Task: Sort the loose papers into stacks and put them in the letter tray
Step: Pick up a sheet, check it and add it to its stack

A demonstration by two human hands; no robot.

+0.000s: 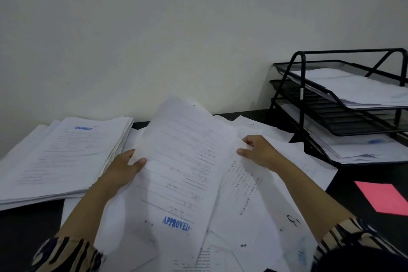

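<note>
Presently: stamped sheet (185,161), lifted over loose papers (254,201) on desk (362,174); left hand (123,166) pinches its edge, right hand (258,150) grips opposite. Risk: neighbouring sheets dragged along, missorted beside stack (61,157); letter tray (344,104) far right.

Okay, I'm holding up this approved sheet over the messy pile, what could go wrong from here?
1. The sheet stamped APPROVED is held only at its side edges by the left hand and right hand; a loose grip may let it sag or slip into the loose papers beneath.
2. The stack on the left is fanned out and uneven, so adding to it could topple it.
</note>
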